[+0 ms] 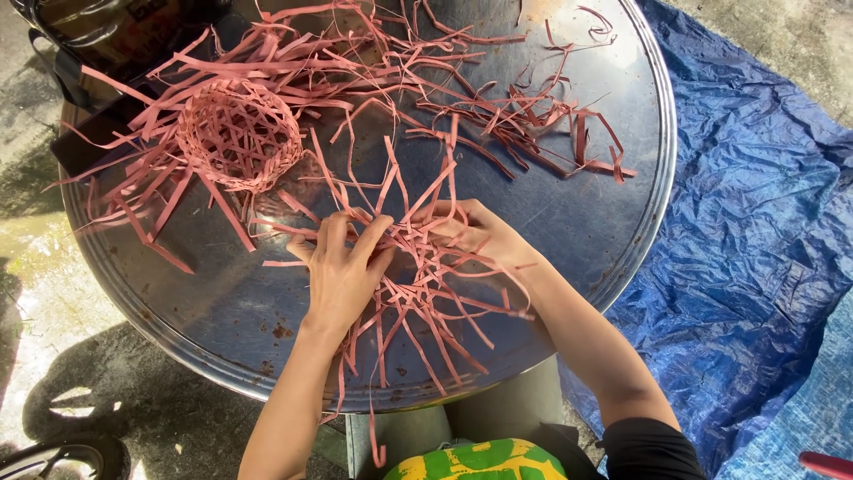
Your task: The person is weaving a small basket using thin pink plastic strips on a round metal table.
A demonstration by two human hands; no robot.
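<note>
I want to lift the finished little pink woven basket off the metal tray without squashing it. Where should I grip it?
Probably the round woven cup of the basket, from above: it lies mouth-up on the tray, and the loose strip ends fanning around it would likely bend or slip.

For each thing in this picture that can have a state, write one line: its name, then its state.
left hand, pressed flat on the half-woven strips, fingers spread
right hand, fingers curled on the same strips
half-woven strips, flat, ends loose and splayed out
small woven basket, shaped into a bowl, strip ends untrimmed
loose strips, scattered, unwoven
round metal tray, lying flat, rust-spotted
blue tarp, spread out, crumpled
</note>
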